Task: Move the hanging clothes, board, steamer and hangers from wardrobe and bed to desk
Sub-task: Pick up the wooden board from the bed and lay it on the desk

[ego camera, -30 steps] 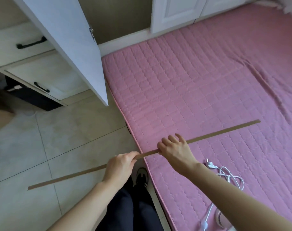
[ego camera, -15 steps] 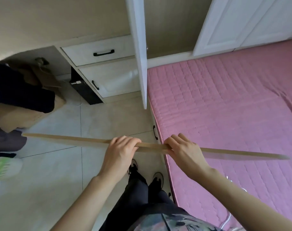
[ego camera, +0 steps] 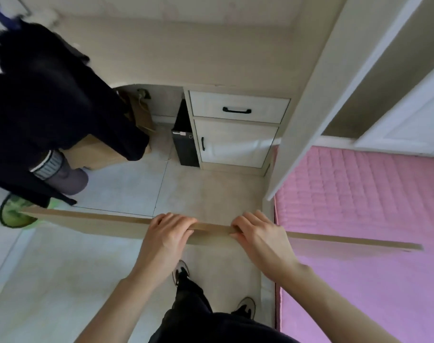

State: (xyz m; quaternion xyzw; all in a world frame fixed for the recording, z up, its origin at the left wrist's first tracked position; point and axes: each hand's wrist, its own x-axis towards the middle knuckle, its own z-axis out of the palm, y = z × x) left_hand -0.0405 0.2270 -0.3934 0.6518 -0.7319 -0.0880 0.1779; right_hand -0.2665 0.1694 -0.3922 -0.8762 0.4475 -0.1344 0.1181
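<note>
Gripping the board [ego camera: 92, 222], left hand [ego camera: 167, 235] and right hand [ego camera: 261, 236] hide its middle.

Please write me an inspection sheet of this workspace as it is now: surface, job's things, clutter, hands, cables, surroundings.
Surface: pale tiled floor; desk top not identifiable.
Job's things: long wooden board held level, one end above the pink bed.
Clutter: brown paper bag and black computer tower under the desk.
Hands: left hand and right hand both grip the board.
Cables: nothing seen.
Surroundings: open wardrobe door, drawer cabinet, another person in dark clothes.
</note>
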